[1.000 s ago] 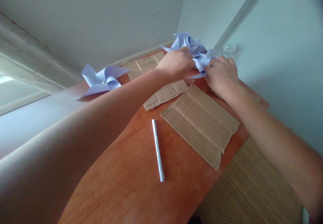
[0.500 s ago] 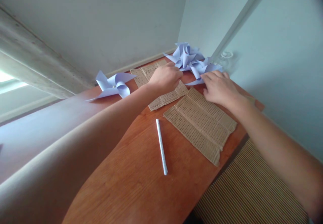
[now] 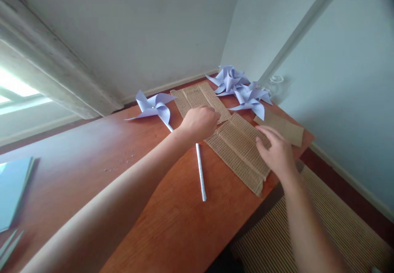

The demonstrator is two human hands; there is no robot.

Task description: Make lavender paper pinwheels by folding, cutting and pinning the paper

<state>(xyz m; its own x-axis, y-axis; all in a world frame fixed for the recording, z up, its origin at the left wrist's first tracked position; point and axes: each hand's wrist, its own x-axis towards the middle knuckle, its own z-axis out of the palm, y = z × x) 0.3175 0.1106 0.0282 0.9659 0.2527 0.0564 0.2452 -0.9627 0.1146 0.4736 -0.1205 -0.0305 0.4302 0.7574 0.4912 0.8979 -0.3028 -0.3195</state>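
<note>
Both hands point(image 3: 200, 122) point(image 3: 277, 152) rest empty on perforated cardboard point(image 3: 238, 150).

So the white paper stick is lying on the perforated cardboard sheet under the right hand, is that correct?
Not quite: in the head view the white paper stick lies on the bare wooden table, left of the perforated cardboard sheet. The right hand does rest over that sheet.

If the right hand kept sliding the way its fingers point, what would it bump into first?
Probably the pale paper pinwheels near the corner. The right hand rests on the perforated cardboard sheet, fingers aimed up-left across it; depth is hard to judge.
</note>
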